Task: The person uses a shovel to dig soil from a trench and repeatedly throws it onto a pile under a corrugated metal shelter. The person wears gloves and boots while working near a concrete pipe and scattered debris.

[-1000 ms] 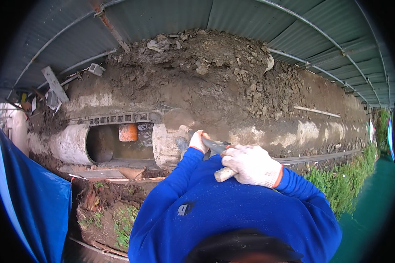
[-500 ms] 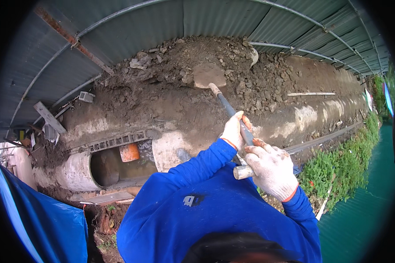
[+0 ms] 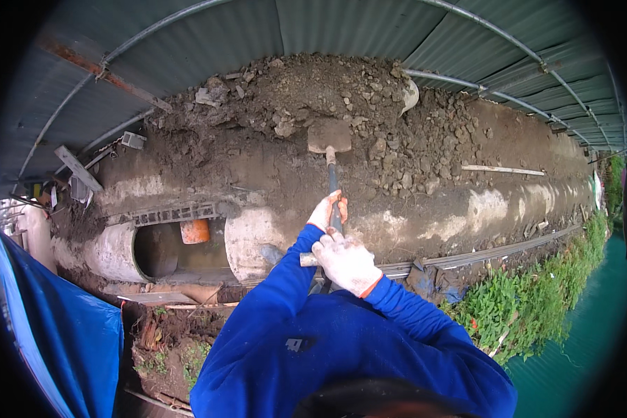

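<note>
Both of my hands wear whitish work gloves with orange trim and grip a shovel [image 3: 331, 171]. Farther up the dark shaft, my left hand [image 3: 327, 211] is wrapped round it. Nearer my body, my right hand [image 3: 348, 262] is closed at the grip end, where a pale crosspiece sticks out to its left. The flat, muddy blade [image 3: 329, 135] lies against the dirt and rubble mound [image 3: 285, 97], straight ahead of me. Whether soil lies on the blade is hard to tell, since both share one brown colour.
A large concrete pipe [image 3: 254, 240] crosses ahead, with a broad opening at left holding murky water and an orange piece [image 3: 195, 231]. Corrugated metal sheeting [image 3: 348, 28] walls the far side. A blue tarp [image 3: 63, 327] hangs at left; plants [image 3: 529, 299] edge green water [image 3: 578, 327] at right.
My hands and the shovel's grip end have swung left and slightly toward me. The shaft now points nearly straight ahead instead of slanting; the blade stays by the mound, shifted slightly nearer me.
</note>
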### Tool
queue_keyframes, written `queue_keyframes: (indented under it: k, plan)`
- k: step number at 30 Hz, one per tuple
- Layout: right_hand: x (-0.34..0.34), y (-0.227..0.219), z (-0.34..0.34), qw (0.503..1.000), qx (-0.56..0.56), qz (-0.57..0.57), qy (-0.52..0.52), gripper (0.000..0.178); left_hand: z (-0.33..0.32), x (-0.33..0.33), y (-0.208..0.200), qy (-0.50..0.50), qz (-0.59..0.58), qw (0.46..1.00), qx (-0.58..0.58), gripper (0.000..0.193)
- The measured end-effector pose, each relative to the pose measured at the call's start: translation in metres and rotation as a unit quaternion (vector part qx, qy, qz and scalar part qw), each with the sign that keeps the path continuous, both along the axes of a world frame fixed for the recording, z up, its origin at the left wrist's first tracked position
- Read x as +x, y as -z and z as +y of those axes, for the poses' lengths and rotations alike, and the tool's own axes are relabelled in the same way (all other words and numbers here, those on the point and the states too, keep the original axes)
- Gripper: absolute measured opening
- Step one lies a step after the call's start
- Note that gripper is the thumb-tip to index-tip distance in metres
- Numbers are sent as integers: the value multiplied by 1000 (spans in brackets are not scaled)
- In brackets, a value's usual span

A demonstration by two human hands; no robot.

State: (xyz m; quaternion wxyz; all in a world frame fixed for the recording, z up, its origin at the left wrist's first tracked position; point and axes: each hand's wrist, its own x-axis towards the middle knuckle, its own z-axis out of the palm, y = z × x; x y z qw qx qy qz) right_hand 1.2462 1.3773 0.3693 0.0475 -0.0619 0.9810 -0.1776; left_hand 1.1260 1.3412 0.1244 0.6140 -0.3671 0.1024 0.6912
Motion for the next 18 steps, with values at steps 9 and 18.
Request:
queue_keyframes:
  k: [9, 18]
  plan:
    - [-43, -39, 30, 999, 15, 30, 38, 13, -52, 45, -177, -233, 90, 967, 48, 53]
    - [-64, -27, -19, 992, 110, 53, 24, 19, -80, 48, -220, -346, 410, 822, -189, 56]
